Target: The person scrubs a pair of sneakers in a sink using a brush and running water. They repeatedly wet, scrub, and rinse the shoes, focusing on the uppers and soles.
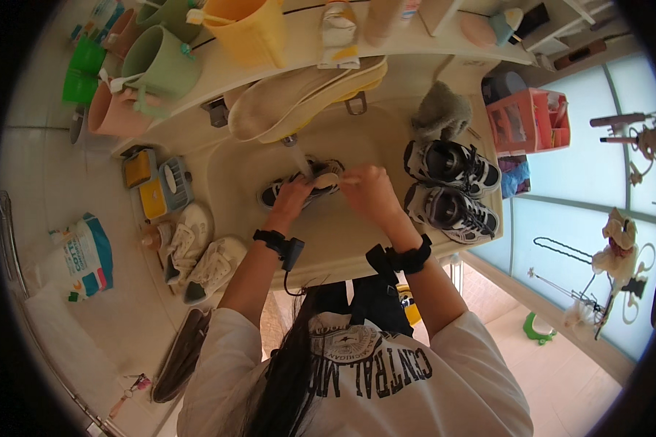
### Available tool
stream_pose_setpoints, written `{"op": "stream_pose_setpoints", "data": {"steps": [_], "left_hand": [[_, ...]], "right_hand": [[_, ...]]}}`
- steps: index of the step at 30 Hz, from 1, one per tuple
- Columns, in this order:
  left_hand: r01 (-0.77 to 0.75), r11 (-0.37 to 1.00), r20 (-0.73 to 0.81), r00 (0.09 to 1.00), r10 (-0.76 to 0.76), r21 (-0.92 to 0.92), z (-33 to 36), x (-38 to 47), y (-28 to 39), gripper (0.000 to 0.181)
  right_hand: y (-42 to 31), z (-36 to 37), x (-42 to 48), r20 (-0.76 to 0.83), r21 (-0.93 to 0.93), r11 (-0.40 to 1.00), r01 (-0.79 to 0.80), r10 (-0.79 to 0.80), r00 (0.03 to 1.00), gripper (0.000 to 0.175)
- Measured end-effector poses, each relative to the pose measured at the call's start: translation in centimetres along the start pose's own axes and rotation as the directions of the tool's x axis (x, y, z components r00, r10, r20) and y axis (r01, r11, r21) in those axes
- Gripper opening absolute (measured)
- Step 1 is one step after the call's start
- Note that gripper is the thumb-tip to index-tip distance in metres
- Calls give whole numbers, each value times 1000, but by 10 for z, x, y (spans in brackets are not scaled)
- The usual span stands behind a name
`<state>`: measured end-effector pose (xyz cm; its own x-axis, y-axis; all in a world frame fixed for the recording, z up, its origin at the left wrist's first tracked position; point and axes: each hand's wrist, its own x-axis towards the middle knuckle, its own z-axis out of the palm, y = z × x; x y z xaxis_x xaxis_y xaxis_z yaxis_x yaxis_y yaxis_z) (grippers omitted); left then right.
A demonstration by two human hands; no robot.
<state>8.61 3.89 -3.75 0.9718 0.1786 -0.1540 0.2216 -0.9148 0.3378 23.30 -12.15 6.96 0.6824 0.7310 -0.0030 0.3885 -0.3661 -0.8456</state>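
Note:
In the sink basin (pixel 235 158) lies a dark sneaker with light trim (pixel 268 195), under a stream of water from the faucet (pixel 289 140). My left hand (pixel 292 201) grips the sneaker around its near middle part. My right hand (pixel 370 191) is closed on the handle of a small brush (pixel 327 181), whose pale head rests against the sneaker. The brush's bristles are hidden.
Black-and-grey sneakers (pixel 452 169) stand on the right ledge beside a grey cloth (pixel 443 112). White sneakers (pixel 191 235) and soap dishes (pixel 158 183) are at the left. Large pale-yellow slippers or soles (pixel 306 98) lean above the faucet. Cups (pixel 161 63) line the shelf.

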Motion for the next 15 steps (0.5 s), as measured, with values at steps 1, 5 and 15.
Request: {"op": "stream_pose_setpoints", "data": {"steps": [1, 5, 15], "left_hand": [[7, 995, -97, 995, -17, -100, 1, 0, -1, 37], [24, 985, -2, 1000, -24, -171, 1, 0, -5, 38], [55, 956, -214, 969, -120, -287, -2, -18, -8, 29]], "right_hand": [[7, 11, 8, -52, 91, 993, 80, -75, 996, 16], [40, 69, 26, -144, 214, 955, -205, 238, 961, 14], [49, 110, 32, -254, 498, 797, -341, 510, 822, 17]]}}
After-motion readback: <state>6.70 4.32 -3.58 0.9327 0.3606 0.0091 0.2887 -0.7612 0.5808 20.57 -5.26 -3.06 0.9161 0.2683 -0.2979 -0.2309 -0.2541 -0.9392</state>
